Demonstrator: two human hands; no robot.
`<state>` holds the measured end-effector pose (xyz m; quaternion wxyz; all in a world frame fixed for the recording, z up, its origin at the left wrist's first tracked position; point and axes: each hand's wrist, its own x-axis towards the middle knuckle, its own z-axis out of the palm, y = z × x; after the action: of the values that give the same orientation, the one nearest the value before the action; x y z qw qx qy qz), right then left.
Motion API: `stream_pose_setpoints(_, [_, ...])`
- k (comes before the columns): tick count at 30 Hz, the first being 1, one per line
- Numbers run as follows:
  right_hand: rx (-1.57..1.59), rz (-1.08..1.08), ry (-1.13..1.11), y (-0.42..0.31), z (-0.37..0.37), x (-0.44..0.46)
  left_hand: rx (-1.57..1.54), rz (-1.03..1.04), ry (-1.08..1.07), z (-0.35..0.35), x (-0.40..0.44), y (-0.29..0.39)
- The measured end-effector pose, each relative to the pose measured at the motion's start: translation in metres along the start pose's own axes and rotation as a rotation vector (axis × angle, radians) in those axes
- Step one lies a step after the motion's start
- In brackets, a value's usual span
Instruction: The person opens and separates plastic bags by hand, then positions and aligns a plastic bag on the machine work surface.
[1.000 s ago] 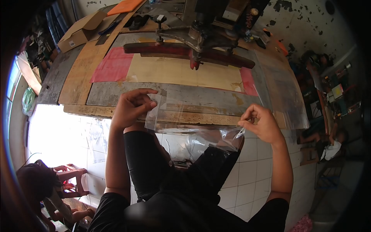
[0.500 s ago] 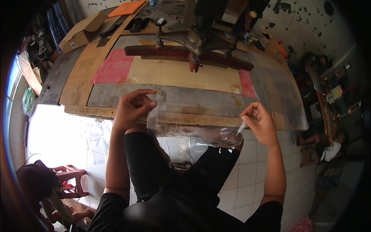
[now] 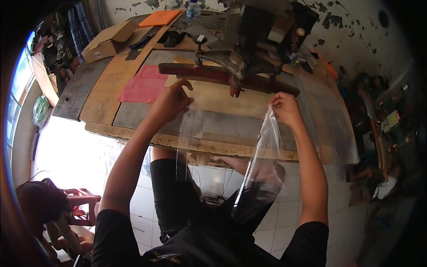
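A clear plastic sheet [image 3: 262, 162] hangs between my two hands over the front edge of the workbench, its lower part in front of my legs. My left hand [image 3: 171, 103] pinches its upper left corner, with the index finger curved above the thumb. At the upper right corner, my right hand [image 3: 286, 109] has closed its fingertips on the gathered plastic, which falls in shiny folds. Both hands are above a pale yellow sheet [image 3: 218, 99] on the bench. Just beyond them is the dark red bar [image 3: 200, 72] of a metal press.
A pink-red sheet [image 3: 142, 84] lies left of the yellow one. Clear sheets [image 3: 342, 142] overhang the bench's right end. An open cardboard box [image 3: 104, 42], an orange folder [image 3: 161, 18] and a water bottle [image 3: 193, 10] stand at the back. People sit at lower left and far right.
Both hands have moved up and away from me, toward the press bar, lifting the plastic sheet. It now hangs in long folds from the right hand. The whole view has shifted slightly.
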<state>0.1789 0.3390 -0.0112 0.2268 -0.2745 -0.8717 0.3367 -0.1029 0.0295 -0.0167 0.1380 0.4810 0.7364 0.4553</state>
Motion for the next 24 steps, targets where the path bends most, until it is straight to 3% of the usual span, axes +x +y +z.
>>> stream_pose_setpoints(6, [-0.313, -0.028, 0.035, -0.034, 0.009, 0.001, 0.305, 0.215, -0.043, 0.012, 0.035, -0.025])
stream_pose_setpoints(7, [-0.36, -0.137, 0.062, -0.03, 0.013, 0.001, 0.364, 0.275, -0.038, 0.014, 0.035, -0.025])
stream_pose_setpoints(8, [-0.406, -0.244, 0.087, -0.026, 0.016, 0.0, 0.361, 0.273, -0.039, 0.015, 0.036, -0.025])
stream_pose_setpoints(17, [-0.351, -0.29, -0.029, -0.027, 0.01, -0.008, 0.761, 0.25, 0.054, 0.028, 0.019, -0.007])
stream_pose_setpoints(19, [-0.366, -0.285, -0.043, -0.025, 0.008, -0.01, 0.892, 0.505, 0.114, 0.027, 0.018, -0.009])
stream_pose_setpoints(20, [-0.369, -0.3, -0.062, -0.02, 0.006, -0.011, 0.89, 0.502, 0.112, 0.027, 0.018, -0.013])
stream_pose_setpoints(22, [-0.374, -0.316, -0.084, -0.019, 0.0, -0.012, 0.81, 0.406, -0.131, 0.028, 0.02, -0.02])
stream_pose_setpoints(24, [-0.349, -0.182, -0.177, -0.034, -0.012, -0.016, 0.754, 0.356, -0.157, 0.023, 0.013, -0.003])
